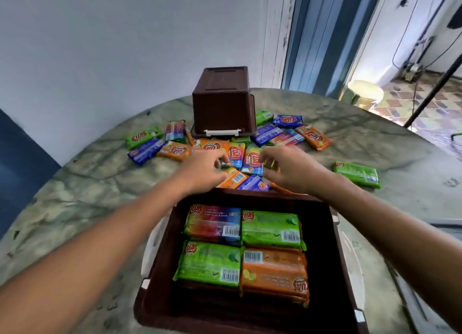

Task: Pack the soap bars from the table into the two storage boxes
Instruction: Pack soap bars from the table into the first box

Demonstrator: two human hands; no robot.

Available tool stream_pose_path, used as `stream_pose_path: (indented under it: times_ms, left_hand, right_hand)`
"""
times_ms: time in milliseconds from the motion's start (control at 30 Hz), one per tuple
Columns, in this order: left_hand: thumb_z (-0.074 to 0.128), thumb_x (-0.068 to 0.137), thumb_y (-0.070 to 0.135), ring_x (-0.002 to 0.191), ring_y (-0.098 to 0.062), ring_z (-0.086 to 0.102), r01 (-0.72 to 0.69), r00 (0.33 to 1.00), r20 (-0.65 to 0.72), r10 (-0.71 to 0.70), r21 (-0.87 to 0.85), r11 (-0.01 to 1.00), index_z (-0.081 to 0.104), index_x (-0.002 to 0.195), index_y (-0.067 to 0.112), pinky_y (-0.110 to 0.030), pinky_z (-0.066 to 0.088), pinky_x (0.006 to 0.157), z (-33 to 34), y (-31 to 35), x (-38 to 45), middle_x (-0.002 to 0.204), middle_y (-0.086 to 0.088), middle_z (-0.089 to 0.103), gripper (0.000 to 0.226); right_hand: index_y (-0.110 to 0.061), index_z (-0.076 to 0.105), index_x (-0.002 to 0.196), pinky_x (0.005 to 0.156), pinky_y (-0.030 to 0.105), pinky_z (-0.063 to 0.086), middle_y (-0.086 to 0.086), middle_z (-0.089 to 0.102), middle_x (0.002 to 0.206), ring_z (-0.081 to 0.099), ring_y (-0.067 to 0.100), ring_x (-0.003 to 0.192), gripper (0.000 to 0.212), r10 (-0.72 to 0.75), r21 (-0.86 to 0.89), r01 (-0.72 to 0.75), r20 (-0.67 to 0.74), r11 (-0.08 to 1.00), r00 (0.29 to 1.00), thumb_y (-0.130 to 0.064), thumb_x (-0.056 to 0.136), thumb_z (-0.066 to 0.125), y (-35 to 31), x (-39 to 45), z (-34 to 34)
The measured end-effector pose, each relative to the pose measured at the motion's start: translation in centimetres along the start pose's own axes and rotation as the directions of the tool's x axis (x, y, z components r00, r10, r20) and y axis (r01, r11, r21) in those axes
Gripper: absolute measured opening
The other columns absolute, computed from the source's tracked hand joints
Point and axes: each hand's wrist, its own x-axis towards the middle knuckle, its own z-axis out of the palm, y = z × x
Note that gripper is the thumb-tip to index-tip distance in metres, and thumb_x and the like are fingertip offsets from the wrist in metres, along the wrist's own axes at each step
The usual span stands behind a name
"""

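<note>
Both sets of fingers are loosely curled and reaching into the heap of wrapped soap bars just past the far rim of the open brown storage box (335,258). The left hand (202,170) has its fingertips on or about to pinch the edge of a multicolour bar (252,162); whether it has real hold yet I cannot tell. The right hand (287,168) hovers over the neighbouring bars with nothing clearly gripped. From here, the best move looks like taking one bar per hand by its long edges, lifting clear of the pile so nothing drags along, and laying each flat on the four already sitting two by two in the box. The wrappers look slick, so a firm pinch seems wise. More bars fan out on the desk (75,178) around the second brown box (222,103), which stands upside down at the far side, and one green bar (357,174) lies alone to the right. The red logo reads roughly "TUA", though blurred; barcodes show on the packed bars, the finer print is unreadable.
</note>
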Motion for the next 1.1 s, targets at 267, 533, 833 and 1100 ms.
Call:
stream_pose_path:
  times_ms: [267,533,833,1100]
  left_hand:
    - [0.079,0.07,0.04,0.119,-0.031,0.05,-0.006,0.857,0.472,-0.207,0.412,0.911,0.037,0.132,0.026,-0.045,0.047,0.091,5.7,-1.1,8.4,0.131,-0.008,0.045,0.076]
    - [0.087,0.059,0.025,0.107,-0.028,0.052,0.125,0.83,0.505,-0.239,0.248,0.961,0.04,0.111,0.03,-0.051,0.047,0.091,6.4,-2.7,9.4,0.121,-0.004,0.051,0.071]
    - [0.08,0.07,0.01,0.099,-0.025,0.052,0.272,0.818,0.488,-0.304,0.138,0.952,0.045,0.11,0.021,-0.041,0.051,0.083,5.7,-2.7,9.0,0.114,-0.004,0.049,0.055]
    - [0.081,0.065,0.017,0.095,-0.024,0.053,0.227,0.846,0.444,-0.294,0.199,0.953,0.047,0.105,0.023,-0.041,0.052,0.077,5.8,-2.8,8.9,0.111,-0.004,0.049,0.052]
  right_hand:
    - [-0.011,0.038,0.14,0.089,0.036,0.047,0.012,0.052,0.129,0.053,0.029,0.115,0.068,0.032,-0.421,0.184,0.456,0.888,0.889,-0.021,0.081,0.071,0.9,8.2,7.9]
    - [-0.016,0.033,0.14,0.081,0.034,0.042,0.009,0.047,0.132,0.044,0.027,0.117,0.073,0.023,-0.368,0.161,0.447,0.916,0.894,-0.022,0.079,0.073,1.5,8.3,8.5]
    - [-0.016,0.045,0.126,0.072,0.032,0.041,0.006,0.056,0.119,0.053,0.023,0.104,0.048,0.03,-0.339,0.163,0.499,0.927,0.866,-0.022,0.084,0.068,1.3,8.5,8.5]
    - [-0.017,0.052,0.121,0.065,0.03,0.041,0.002,0.056,0.094,0.055,0.021,0.082,0.036,0.067,-0.428,0.271,0.627,0.862,0.776,-0.027,0.087,0.06,0.5,9.0,7.8]
